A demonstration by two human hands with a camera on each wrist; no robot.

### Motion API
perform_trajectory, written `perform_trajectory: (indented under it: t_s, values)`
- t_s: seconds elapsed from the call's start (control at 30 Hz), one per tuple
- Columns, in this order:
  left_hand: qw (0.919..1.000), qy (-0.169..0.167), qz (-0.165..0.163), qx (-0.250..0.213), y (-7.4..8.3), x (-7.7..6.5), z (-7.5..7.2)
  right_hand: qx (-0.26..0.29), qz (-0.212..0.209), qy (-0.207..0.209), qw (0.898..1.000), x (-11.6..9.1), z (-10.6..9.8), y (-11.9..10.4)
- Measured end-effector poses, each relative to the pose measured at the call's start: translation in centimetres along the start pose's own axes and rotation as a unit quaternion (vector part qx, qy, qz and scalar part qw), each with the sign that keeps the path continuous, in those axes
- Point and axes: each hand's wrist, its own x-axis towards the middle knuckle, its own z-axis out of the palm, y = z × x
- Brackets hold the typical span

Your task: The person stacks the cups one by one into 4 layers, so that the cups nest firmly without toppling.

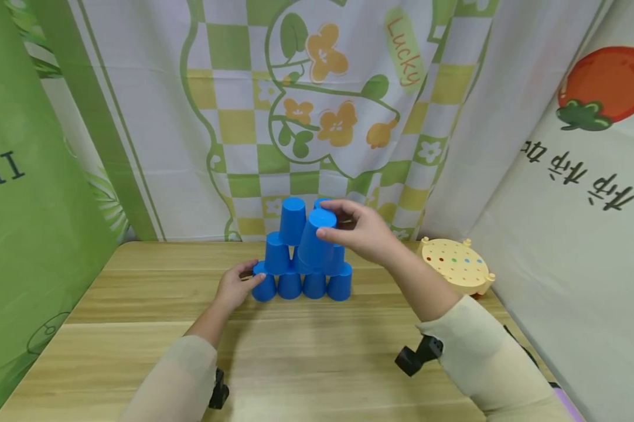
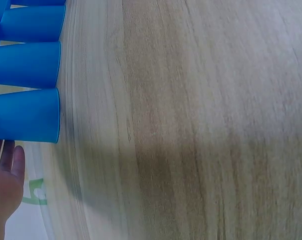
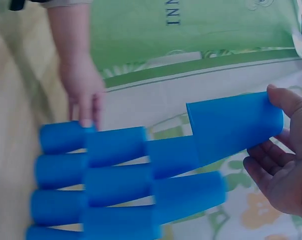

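Observation:
Upside-down blue cups stand stacked as a pyramid: several in the bottom row, three in the middle row, two above them. My right hand pinches another blue cup near its closed end, thumb on one side and fingers on the other. In the head view this cup hides part of the stack. The right wrist view shows the held cup with its wide mouth toward the upper cups, overlapping one. My left hand touches the bottom row's left end cup, its fingers fairly straight along the side.
The stack stands toward the back of a wooden table, before a patterned curtain. A cream-yellow perforated board with short knobs lies at the right back edge. Each sleeve carries a black wrist device.

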Motion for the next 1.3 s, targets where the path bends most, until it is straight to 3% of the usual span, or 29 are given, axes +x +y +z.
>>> perform_trajectory:
  t_s: [0.27,0.57,1.3]
  values:
    - [0.9999,0.006,-0.006,-0.013,-0.1,0.0,0.0,-0.02,-0.006,0.037,0.999,3.5,-1.4,-3.6]
    - [0.9998,0.015,-0.007,-0.009,0.1,-0.4,0.3,-0.01,0.034,0.068,0.997,7.1,-1.2,-3.3]
    - [0.9998,0.016,-0.009,-0.007,0.7,-0.4,0.2,-0.014,0.038,0.086,0.995,9.1,-0.5,-2.1]
